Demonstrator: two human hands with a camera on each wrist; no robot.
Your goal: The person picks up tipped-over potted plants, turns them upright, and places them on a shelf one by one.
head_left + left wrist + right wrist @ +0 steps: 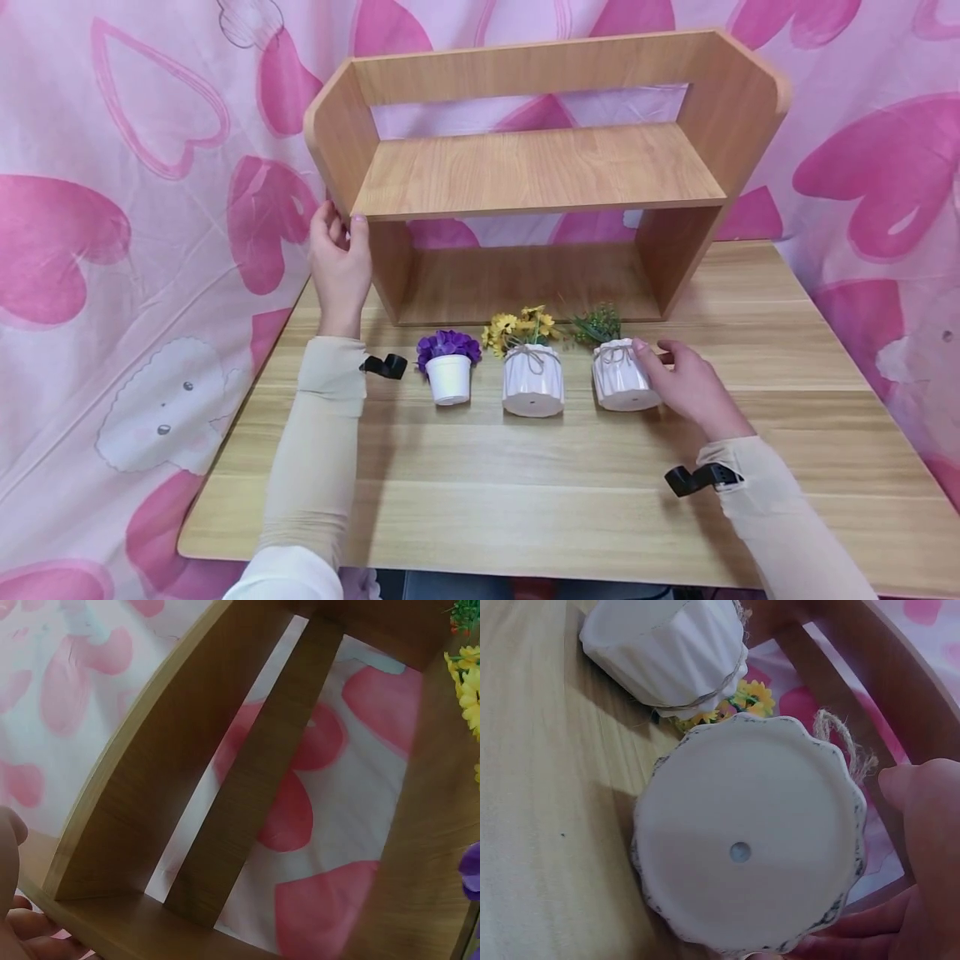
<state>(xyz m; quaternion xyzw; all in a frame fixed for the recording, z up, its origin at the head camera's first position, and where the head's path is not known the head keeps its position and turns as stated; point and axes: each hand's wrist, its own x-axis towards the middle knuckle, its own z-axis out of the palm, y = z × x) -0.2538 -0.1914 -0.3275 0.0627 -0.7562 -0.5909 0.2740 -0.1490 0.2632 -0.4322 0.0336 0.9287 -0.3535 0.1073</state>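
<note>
Before the wooden shelf (pixel 540 167), right hand (pixel 690 387) grips the tipped green-plant pot (pixel 621 379), base facing the person; left hand (pixel 341 258) holds the shelf's side; 2 flower pots (pixel 532 379) lie alongside

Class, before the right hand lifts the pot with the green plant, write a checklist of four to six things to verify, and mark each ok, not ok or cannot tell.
1. Right hand grips the green plant pot: ok, fingers wrap its side.
2. Left hand steadies the wooden shelf: ok, it holds the left panel.
3. Upper board of the shelf bare: ok.
4. Yellow flower pot apart from the held pot: ok, a gap shows.
5. Purple flower pot clear of the path: ok, it stands furthest left.
6. Firmness of the grip: cannot tell.
</note>
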